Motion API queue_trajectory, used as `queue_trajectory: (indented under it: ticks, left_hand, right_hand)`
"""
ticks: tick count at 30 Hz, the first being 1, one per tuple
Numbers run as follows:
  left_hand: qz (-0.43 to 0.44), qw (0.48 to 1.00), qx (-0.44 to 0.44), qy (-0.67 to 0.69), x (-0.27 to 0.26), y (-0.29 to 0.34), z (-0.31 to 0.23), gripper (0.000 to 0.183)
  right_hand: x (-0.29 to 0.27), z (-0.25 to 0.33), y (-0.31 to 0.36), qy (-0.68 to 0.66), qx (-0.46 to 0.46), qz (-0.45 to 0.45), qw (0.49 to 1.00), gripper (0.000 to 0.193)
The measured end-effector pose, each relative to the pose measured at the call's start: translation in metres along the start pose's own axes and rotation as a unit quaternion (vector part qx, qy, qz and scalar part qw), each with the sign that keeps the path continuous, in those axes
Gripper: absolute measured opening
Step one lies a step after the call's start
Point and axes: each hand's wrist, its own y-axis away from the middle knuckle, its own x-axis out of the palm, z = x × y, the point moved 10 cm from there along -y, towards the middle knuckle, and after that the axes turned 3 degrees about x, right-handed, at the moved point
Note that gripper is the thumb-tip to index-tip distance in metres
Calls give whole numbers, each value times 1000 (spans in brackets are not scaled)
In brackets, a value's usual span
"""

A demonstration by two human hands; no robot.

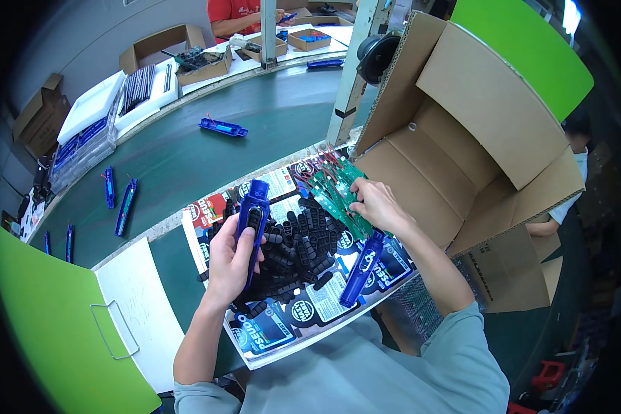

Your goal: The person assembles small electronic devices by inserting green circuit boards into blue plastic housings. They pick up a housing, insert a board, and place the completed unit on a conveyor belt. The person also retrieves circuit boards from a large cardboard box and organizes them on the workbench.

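My left hand (229, 261) is closed round a blue plastic housing (258, 196), held tilted upright with a black piece set in its middle and my thumb against it. My right hand (379, 204) reaches into a pile of green circuit boards (328, 181) with red wires; its fingers pinch at the edge of the pile, and whether a board is between them is hard to make out. Between the hands lies a heap of small black ribbed parts (300, 241). A second blue housing (362, 269) rests on the printed sheet (324, 308), below my right wrist.
An open cardboard box (428, 162) stands at the right. Beyond the work surface runs a green conveyor belt (283, 103) carrying several blue housings (223, 127). A metal post (352, 96) rises near the box. Across the belt, a person in red (233, 17) works beside small boxes.
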Motion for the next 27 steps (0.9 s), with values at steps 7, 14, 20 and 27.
queue_trajectory:
  ticks: [7, 14, 20, 27]
  left_hand:
    - [5, 1000, 6, -9, 2, -2, 2, 18]
    - [3, 1000, 0, 11, 7, -1, 5, 28]
    - [53, 984, -35, 168, 42, -2, 0, 32]
    - [59, 982, -50, 173, 41, 2, 7, 33]
  right_hand:
    - [-26, 19, 7, 5, -51, -15, 999, 23]
    - [-43, 39, -1, -206, -82, -11, 975, 20]
    - [-8, 95, 2, -609, -84, 129, 778, 25]
    - [16, 128, 8, -669, -50, 151, 726, 28]
